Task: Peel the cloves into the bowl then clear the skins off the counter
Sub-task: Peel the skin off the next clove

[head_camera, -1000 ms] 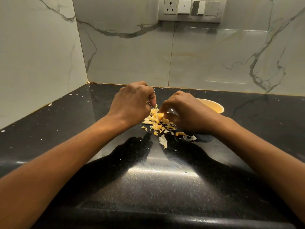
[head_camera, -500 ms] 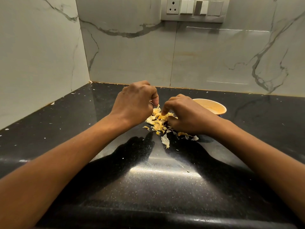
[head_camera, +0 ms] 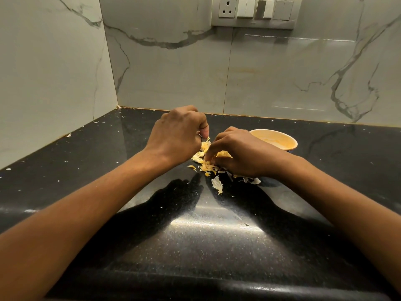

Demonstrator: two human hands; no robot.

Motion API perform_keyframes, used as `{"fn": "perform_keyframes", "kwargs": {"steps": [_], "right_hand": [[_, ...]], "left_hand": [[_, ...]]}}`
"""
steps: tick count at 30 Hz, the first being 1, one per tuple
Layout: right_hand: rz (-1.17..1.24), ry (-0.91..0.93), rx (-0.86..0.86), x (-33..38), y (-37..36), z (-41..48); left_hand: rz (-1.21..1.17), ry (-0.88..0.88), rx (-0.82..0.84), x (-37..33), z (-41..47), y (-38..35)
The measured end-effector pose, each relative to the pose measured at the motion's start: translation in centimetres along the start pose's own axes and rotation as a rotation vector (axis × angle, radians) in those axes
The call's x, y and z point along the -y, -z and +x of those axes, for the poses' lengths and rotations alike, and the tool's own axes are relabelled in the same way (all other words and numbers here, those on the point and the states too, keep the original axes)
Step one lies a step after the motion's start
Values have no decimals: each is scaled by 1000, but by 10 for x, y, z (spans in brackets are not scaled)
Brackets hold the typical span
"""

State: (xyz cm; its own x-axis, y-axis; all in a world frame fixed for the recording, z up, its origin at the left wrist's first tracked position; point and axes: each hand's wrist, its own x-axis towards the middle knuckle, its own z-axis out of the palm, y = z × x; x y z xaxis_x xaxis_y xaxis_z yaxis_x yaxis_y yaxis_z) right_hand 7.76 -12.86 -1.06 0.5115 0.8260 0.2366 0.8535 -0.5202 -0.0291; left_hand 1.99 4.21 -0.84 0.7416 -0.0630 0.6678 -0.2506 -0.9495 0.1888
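A pile of pale yellow garlic skins (head_camera: 206,165) lies on the black counter (head_camera: 195,235), with one larger white skin (head_camera: 217,185) just in front of it. My left hand (head_camera: 176,135) hovers over the pile's left side, fingers curled tight and pinching a bit of skin at their tips; anything else inside the fist is hidden. My right hand (head_camera: 240,156) rests on the pile's right side, its curled fingertips pinching skins. Behind the right hand stands the yellow bowl (head_camera: 282,141); its contents cannot be made out. No whole clove shows.
Marble walls close the counter at the back and on the left, forming a corner. A socket and switch panel (head_camera: 253,11) sits high on the back wall. Small white skin flecks (head_camera: 95,122) dot the counter along the left wall. The counter's front edge runs below my forearms.
My right hand has dropped lower and pressed further into the pile of skins. The left hand has stayed above the pile's left side, barely shifting.
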Motion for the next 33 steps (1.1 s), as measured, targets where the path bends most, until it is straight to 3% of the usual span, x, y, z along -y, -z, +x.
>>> {"fn": "perform_keyframes", "kwargs": {"steps": [10,19,33], "right_hand": [[72,-73,-78,-2,-7,4],[251,-165,-186,-8,5,2],[393,-154,-226,-7,8,-1]], "left_hand": [[-61,79,29,6,5,-4],[-614,419,456,4,11,10],[-485,291,294,9,13,6]]}}
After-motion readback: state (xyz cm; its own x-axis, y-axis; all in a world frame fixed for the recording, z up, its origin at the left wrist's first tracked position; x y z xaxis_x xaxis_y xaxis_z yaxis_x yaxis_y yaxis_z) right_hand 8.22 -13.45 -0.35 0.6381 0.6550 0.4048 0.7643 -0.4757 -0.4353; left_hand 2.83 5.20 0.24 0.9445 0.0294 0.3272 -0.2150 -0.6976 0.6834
